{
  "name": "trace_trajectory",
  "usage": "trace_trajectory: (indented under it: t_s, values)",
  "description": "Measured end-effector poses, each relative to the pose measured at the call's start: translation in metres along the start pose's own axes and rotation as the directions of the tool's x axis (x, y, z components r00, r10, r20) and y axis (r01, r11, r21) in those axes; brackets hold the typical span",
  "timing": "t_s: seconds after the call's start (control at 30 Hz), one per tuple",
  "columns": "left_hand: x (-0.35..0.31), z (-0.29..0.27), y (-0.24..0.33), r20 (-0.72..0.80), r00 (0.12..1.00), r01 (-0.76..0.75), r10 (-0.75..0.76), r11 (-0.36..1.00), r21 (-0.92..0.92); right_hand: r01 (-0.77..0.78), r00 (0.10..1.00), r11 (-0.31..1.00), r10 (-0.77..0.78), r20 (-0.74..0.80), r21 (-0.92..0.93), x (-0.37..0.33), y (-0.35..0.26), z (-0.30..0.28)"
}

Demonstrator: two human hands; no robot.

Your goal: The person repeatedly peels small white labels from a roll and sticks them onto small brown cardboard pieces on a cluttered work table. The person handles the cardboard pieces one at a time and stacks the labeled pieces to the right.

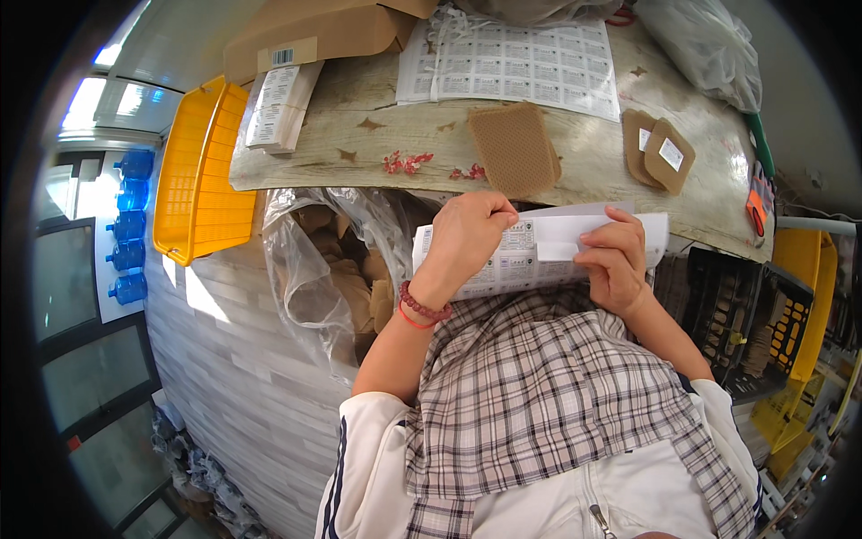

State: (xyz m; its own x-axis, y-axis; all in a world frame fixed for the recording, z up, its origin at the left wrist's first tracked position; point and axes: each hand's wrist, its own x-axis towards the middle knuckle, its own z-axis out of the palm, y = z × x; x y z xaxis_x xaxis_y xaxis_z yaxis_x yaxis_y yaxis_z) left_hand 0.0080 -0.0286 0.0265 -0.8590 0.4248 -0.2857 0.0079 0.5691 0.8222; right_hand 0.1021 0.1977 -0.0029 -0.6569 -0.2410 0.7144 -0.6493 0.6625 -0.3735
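Label sheet [530, 256] held over lap, just below table [359, 135] edge. Left hand [467, 238] clamps sheet's top edge; right hand [615, 260] pinches white strip. Step: likely peeling 1 label. Next: steady pull, sheet kept taut.

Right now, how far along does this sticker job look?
Partly done, it seems. Two brown pouches on the wooden table already carry a white label. In hand: the left hand and right hand hold a sheet of labels, apparently peeling one. Seemingly left: the brown pouch showing no label, a clear bag of brown items below the table, and a full label sheet.
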Motion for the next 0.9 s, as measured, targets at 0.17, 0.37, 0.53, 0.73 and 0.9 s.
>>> trace_trajectory:
  t_s: [0.17, 0.37, 0.53, 0.73, 0.9]
  values:
    - [0.000, 0.012, -0.009, -0.144, 0.942, -0.261, 0.304, 0.931, 0.256, -0.541, 0.726, 0.590, 0.688, -0.021, 0.600, 0.032, 0.012, 0.001]
    - [0.012, 0.030, -0.012, -0.185, 0.819, -0.433, 0.543, 0.797, 0.422, -0.730, 0.655, 0.487, 0.699, 0.287, 0.480, 0.078, 0.082, 0.043]
    - [0.012, 0.034, -0.016, -0.176, 0.834, -0.430, 0.523, 0.815, 0.387, -0.753, 0.658, 0.582, 0.687, 0.309, 0.307, 0.078, 0.096, 0.079]
    - [0.013, 0.032, -0.016, -0.153, 0.829, -0.445, 0.537, 0.801, 0.399, -0.755, 0.656, 0.600, 0.706, 0.267, 0.265, 0.071, 0.098, 0.088]
    - [0.014, 0.034, -0.017, -0.181, 0.830, -0.439, 0.527, 0.819, 0.370, -0.755, 0.655, 0.602, 0.711, 0.254, 0.261, 0.072, 0.099, 0.090]
